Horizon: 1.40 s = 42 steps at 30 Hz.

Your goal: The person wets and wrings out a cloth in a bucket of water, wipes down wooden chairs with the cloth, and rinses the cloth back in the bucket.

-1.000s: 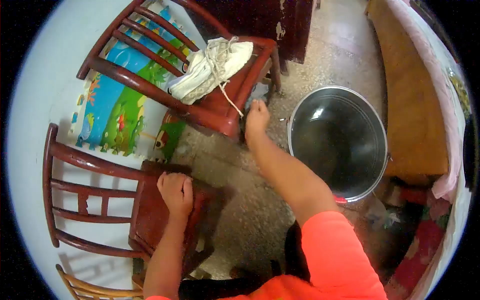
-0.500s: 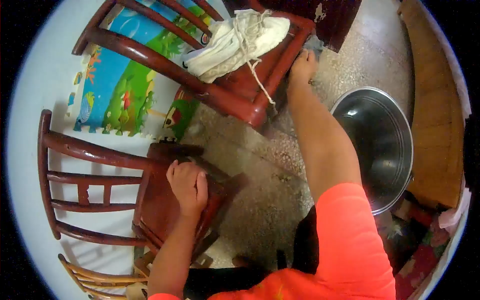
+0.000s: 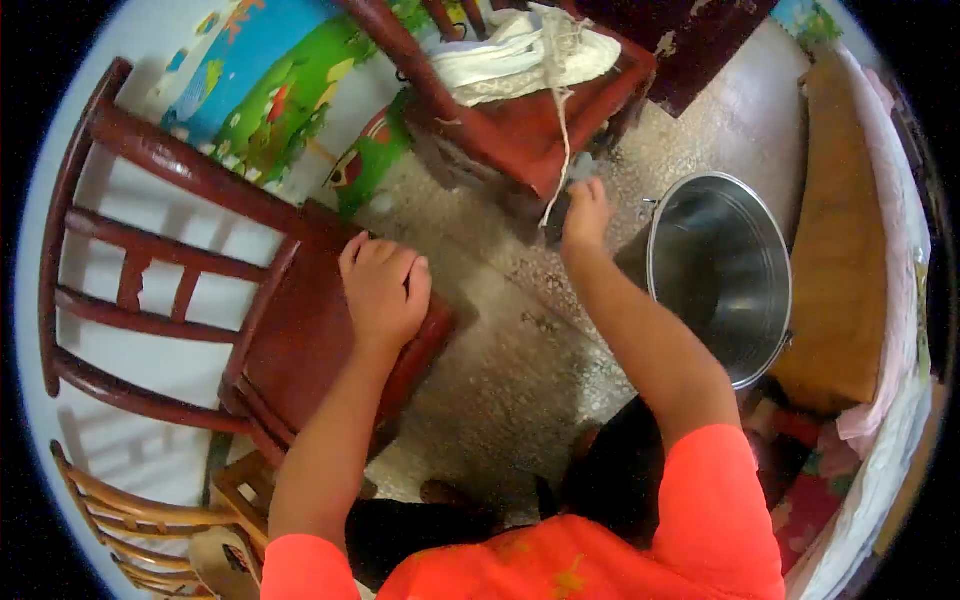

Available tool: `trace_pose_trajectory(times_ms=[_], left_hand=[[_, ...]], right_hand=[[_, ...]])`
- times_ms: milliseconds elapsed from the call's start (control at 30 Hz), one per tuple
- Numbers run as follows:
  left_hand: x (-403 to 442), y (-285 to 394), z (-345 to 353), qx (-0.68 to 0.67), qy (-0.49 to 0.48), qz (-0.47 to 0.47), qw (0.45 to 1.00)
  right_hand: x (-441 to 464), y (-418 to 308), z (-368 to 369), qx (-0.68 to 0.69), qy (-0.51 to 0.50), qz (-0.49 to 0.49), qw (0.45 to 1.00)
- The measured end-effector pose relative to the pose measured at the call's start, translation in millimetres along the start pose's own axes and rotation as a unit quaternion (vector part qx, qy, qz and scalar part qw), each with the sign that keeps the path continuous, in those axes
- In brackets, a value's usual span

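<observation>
My left hand [image 3: 385, 290] is on the far edge of the seat of the near dark red wooden chair [image 3: 310, 340], its fingers curled over the edge. My right hand [image 3: 587, 212] is closed on a small grey cloth [image 3: 582, 168], beside the front corner of a second dark red chair [image 3: 530, 150]; its fingers partly hide the cloth. A bundle of white cloth [image 3: 525, 60] lies on that chair's seat, and its string [image 3: 563, 140] hangs over the front corner next to my right hand.
A metal bucket [image 3: 720, 280] stands on the speckled floor [image 3: 480, 350] right of my right arm. Beyond it is a brown wooden panel [image 3: 835, 240]. A colourful picture mat [image 3: 280, 100] leans by the wall, and a light wooden chair [image 3: 150, 520] is at the lower left.
My right hand has come back nearer along the second chair's side to its front corner with the grey cloth. My left hand stays on the near chair. The view has shifted.
</observation>
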<state>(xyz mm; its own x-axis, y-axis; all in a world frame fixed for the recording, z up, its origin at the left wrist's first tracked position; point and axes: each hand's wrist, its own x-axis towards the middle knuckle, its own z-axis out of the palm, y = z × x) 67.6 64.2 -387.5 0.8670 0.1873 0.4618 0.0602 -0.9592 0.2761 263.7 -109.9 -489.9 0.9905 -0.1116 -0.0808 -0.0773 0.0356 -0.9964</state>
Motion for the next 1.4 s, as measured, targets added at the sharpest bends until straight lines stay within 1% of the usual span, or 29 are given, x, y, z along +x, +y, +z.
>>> trace_pose_trajectory(times_ms=[100, 133, 167, 233, 300, 367, 400, 433, 467, 500, 567, 633, 700, 733, 800, 833, 900, 933, 967, 1033, 1067, 1133, 1167, 1200, 1233, 1267, 1300, 1367, 1400], left_hand=[[-1, -3, 3, -0.006, 0.027, -0.008, 1.0], [-1, -3, 1, -0.008, 0.015, -0.011, 1.0], [-1, -2, -1, -0.012, 0.003, -0.015, 1.0], [-1, -2, -2, -0.021, 0.008, -0.027, 0.999], [0, -3, -2, -0.028, 0.011, -0.038, 0.999], [-2, -3, -1, -0.051, 0.019, -0.032, 0.998], [-3, -3, 0, -0.052, 0.023, -0.047, 0.997], [-4, -4, 1, -0.058, 0.028, -0.038, 0.997], [-4, -5, 2, -0.061, 0.036, -0.029, 0.997], [-3, -6, 2, -0.06, 0.043, -0.043, 0.996], [-2, -4, 0, -0.059, 0.017, -0.041, 0.997], [-2, -3, 0, -0.055, 0.013, -0.042, 0.998], [0, -8, -2, -0.039, 0.01, -0.033, 0.999], [0, -8, -3, -0.049, 0.009, -0.037, 0.998], [-3, -6, -1, -0.071, 0.012, -0.05, 0.996], [-5, -4, 1, -0.073, 0.01, -0.06, 0.995], [-3, -6, -2, -0.066, -0.004, -0.057, 0.996], [-2, -9, -2, -0.063, 0.006, -0.06, 0.996], [-4, -10, 1, -0.075, 0.025, -0.051, 0.996], [-6, -9, 4, -0.094, 0.048, -0.049, 0.993], [-6, -8, 5, -0.097, 0.051, -0.047, 0.993], [-8, -9, 4, -0.102, 0.06, -0.051, 0.992], [-7, -9, 6, -0.113, 0.073, -0.047, 0.99], [-7, -10, 6, -0.124, 0.085, -0.042, 0.988], [-7, -10, 6, -0.125, 0.093, -0.045, 0.987], [-8, -10, 5, -0.126, 0.092, -0.042, 0.987], [-9, -10, 7, -0.129, 0.09, -0.04, 0.987], [-9, -10, 9, -0.136, 0.094, -0.046, 0.985], [-9, -11, 9, -0.142, 0.092, -0.045, 0.985]], right_hand=[[-18, 11, -4, 0.013, 0.01, 0.031, 0.999], [-38, -17, -4, 0.081, -0.014, 0.088, 0.993], [-46, -14, -9, 0.07, -0.024, 0.084, 0.994], [-52, -7, -21, -0.075, -0.07, 0.006, 0.995], [-59, -19, -20, -0.081, -0.096, 0.003, 0.992], [-69, -35, -9, 0.068, -0.071, -0.045, 0.994], [-66, -29, -8, 0.06, -0.083, -0.044, 0.994], [-60, -18, -9, -0.059, -0.042, -0.135, 0.988], [-51, -6, -7, -0.171, -0.002, -0.229, 0.958], [-45, 8, -4, -0.175, -0.016, -0.235, 0.956], [-42, 46, 2, -0.054, -0.028, -0.203, 0.977], [-46, 104, -4, -0.092, -0.023, -0.235, 0.967], [-49, 146, 4, -0.081, 0.029, -0.048, 0.995], [-48, 150, 10, -0.076, 0.023, -0.044, 0.996], [-45, 153, -2, -0.182, -0.018, -0.152, 0.971], [-43, 156, -11, -0.189, -0.026, -0.15, 0.97], [-34, 155, -11, -0.097, -0.117, 0.092, 0.984], [-53, 113, 5, -0.162, -0.08, 0.056, 0.982], [-49, 113, 6, -0.164, -0.087, 0.048, 0.981], [-42, 115, 0, -0.319, -0.088, 0.09, 0.939], [-48, 97, -1, -0.326, -0.089, 0.085, 0.937], [-74, 23, 12, -0.22, -0.265, -0.123, 0.931], [-71, -4, 20, -0.283, -0.284, -0.304, 0.864], [-63, -35, 28, -0.332, -0.289, -0.474, 0.763], [-64, -76, 44, -0.329, -0.291, -0.556, 0.705], [-68, -116, 59, -0.416, -0.286, -0.61, 0.611], [-64, -134, 67, -0.418, -0.29, -0.614, 0.604], [-53, -158, 81, -0.658, -0.356, -0.53, 0.399], [-35, -144, 73, -0.606, -0.353, -0.619, 0.354]])
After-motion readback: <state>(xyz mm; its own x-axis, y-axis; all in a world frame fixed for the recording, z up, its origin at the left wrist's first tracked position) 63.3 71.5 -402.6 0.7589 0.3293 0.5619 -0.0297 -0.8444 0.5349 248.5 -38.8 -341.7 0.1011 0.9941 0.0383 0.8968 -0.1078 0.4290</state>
